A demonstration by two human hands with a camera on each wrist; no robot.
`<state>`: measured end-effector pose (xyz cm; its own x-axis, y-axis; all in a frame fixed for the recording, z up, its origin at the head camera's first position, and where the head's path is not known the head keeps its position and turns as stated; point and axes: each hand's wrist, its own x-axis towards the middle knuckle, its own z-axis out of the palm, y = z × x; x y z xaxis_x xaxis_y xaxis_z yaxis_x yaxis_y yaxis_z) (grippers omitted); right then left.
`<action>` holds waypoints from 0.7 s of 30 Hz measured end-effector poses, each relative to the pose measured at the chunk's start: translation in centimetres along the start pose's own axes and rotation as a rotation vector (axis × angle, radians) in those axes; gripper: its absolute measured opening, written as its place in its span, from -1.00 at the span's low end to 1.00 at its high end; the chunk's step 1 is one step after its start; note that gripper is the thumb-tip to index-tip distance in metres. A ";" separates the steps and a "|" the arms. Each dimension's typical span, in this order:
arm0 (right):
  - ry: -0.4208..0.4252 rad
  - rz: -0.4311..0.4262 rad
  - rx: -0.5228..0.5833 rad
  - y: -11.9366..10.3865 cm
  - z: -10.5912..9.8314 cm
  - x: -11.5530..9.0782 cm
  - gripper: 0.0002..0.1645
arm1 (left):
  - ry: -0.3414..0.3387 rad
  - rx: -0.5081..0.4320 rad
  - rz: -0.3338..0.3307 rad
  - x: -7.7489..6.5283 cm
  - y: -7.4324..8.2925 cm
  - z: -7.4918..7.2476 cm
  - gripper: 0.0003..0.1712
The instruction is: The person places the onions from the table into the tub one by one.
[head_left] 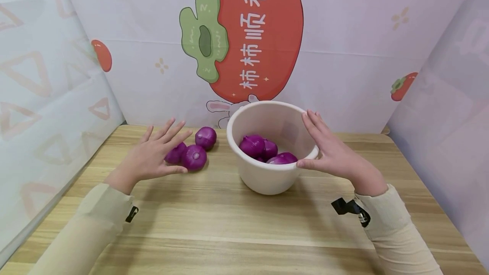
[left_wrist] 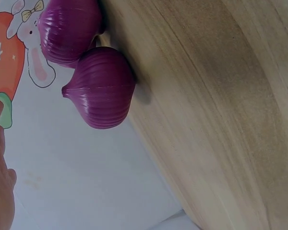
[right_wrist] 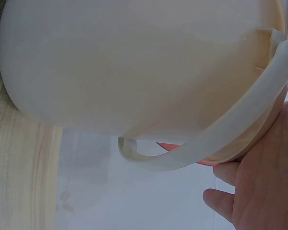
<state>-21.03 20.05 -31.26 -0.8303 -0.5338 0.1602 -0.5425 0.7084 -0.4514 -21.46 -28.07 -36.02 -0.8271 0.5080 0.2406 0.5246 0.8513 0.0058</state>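
Note:
My left hand (head_left: pixel 153 155) hovers with fingers spread over three purple onions on the table. It partly covers the leftmost onion (head_left: pixel 175 153); another onion (head_left: pixel 194 158) lies by its thumb, and a third onion (head_left: pixel 206 138) sits just behind. In the left wrist view, a pointed onion (left_wrist: pixel 102 88) shows beside part of that hand. A white bucket (head_left: pixel 263 179) stands upright to the right, with several purple onions (head_left: pixel 252 146) inside. My right hand (head_left: pixel 336 156) is at the bucket's right rim, fingers extended and thumb tip at the near edge. The bucket's handle (right_wrist: pixel 221 132) hangs along its outside.
The wooden table (head_left: pixel 229 232) carries everything. A printed cloth backdrop (head_left: pixel 344 88) with a large persimmon drawing rises behind it, and cloth walls (head_left: pixel 46 84) flank both sides. A black strap (head_left: pixel 349 207) is at the right cuff.

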 end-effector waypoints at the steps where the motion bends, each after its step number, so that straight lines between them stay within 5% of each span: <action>1: 0.000 0.000 0.000 0.0 0.0 0.0 0.41 | -0.004 0.002 -0.003 0.0 -0.1 0.1 0.17; 21: -0.005 0.012 0.006 0.0 -0.1 -0.1 0.41 | -0.059 -0.027 -0.061 -0.5 -1.3 1.9 0.12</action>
<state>-20.96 20.12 -31.19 -0.8360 -0.5278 0.1502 -0.5319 0.7120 -0.4584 -22.07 -29.19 -38.02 -0.8677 0.4629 0.1813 0.4775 0.8775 0.0447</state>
